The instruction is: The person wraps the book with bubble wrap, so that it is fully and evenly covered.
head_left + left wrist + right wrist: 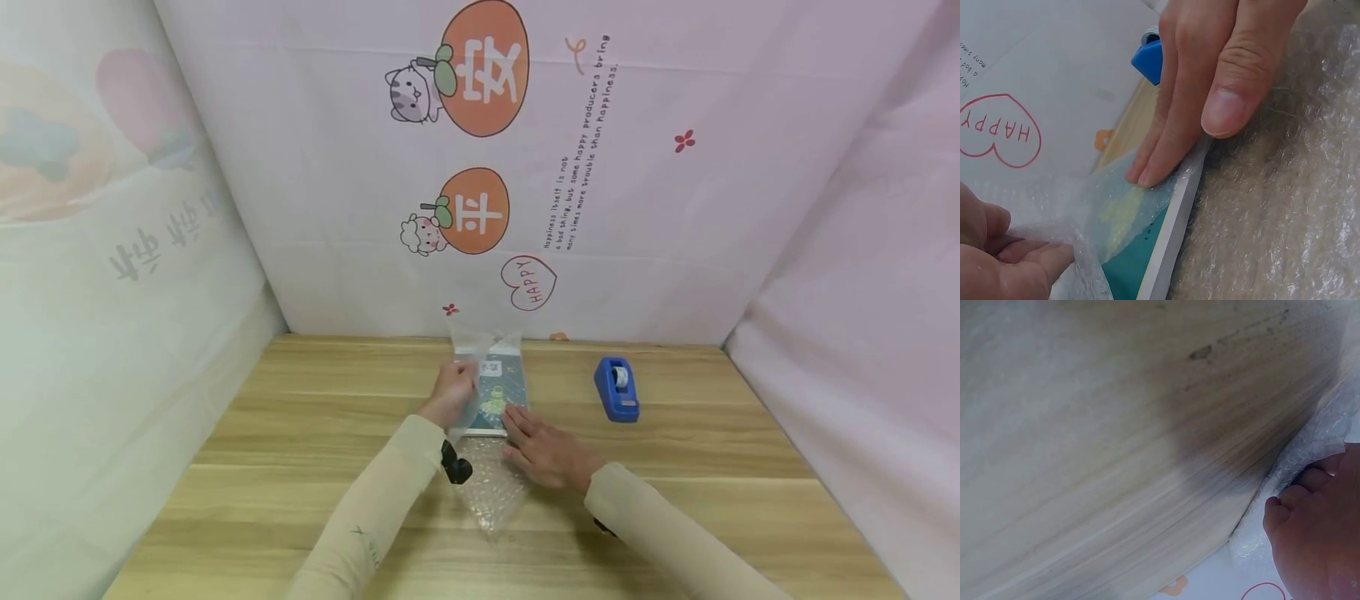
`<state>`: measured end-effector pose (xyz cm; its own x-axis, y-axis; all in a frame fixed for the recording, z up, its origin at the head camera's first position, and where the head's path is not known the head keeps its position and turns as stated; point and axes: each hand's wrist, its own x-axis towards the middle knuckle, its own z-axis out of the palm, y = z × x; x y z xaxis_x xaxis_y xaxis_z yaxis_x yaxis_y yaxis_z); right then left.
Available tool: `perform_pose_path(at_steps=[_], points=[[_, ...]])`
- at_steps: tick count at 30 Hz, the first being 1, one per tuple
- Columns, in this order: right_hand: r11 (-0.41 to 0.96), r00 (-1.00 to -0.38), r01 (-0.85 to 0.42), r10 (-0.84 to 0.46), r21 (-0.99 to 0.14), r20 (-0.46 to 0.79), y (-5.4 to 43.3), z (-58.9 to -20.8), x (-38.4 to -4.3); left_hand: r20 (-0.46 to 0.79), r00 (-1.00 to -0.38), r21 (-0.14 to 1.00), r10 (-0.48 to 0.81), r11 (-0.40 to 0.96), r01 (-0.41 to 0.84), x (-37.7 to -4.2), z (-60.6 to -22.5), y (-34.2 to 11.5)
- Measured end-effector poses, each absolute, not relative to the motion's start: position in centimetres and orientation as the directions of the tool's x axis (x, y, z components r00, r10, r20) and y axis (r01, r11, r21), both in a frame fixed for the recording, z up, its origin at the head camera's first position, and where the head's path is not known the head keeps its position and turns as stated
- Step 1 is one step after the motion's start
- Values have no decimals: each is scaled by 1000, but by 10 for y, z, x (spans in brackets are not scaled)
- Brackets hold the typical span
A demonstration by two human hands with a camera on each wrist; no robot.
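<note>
A teal book (513, 375) with a pale yellow picture lies on a sheet of bubble wrap (487, 487), which spreads out toward the near side and shows beyond the far end. My left hand (452, 390), at the book's left side, pinches a raised edge of the wrap between thumb and fingers. That flap slants over the cover (1124, 275) in the left wrist view. With fingers extended, my right hand (551, 454) presses the wrap down at the book's near right corner. The right wrist view catches this hand (1322, 531) at its right edge, fingertips partly hidden.
A blue tape dispenser (618, 396) with a roll in it stands to the right on the wooden table (315, 450). Printed white cloth (637, 292) hangs behind the table and along both sides.
</note>
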<state>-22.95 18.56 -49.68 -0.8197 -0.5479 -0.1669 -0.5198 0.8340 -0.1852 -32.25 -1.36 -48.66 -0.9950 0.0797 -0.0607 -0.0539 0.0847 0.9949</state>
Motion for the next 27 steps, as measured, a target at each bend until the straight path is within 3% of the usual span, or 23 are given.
perform_pose_path(at_steps=[17,27], points=[[824,-813,-519,-558,-228,-166,187,-493,-230,-149,-978,905,148,419,-75,-331,-477,-23],[823,-812,-514,-558,-240,-173,188,-493,-230,-108,-939,807,327,580,109,-337,-476,-28]])
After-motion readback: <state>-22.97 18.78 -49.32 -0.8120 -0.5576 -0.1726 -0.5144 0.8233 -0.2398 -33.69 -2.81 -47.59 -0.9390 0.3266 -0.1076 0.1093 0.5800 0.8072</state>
